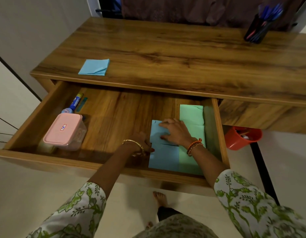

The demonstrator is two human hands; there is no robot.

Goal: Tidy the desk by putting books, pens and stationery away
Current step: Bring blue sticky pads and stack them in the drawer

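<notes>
A person leans over an open wooden drawer (45,107) under a desk (183,54). Far to the left of both hands, inside the drawer, sit a pink-lidded box (64,130) and, behind it, a blue glue bottle (75,103) lying on its side. The left hand (142,143) reaches in at the left edge of a blue paper pad (163,157); its fingers curl at that edge, but whether they grip it or only steady it cannot be told. Just to its right, the right hand (176,131) lies with fingers spread, pressing flat on a second blue pad (156,129) set behind the first. Right of that hand, green pads (191,115) line the drawer's right wall. Up on the desk, beyond and left of the hands, one more blue pad (94,67) waits. Far beyond and to the right stands a black pen holder (257,30) full of pens. The tidying looks nearly done: most paper is stowed, with the last pad and closing the drawer left.
</notes>
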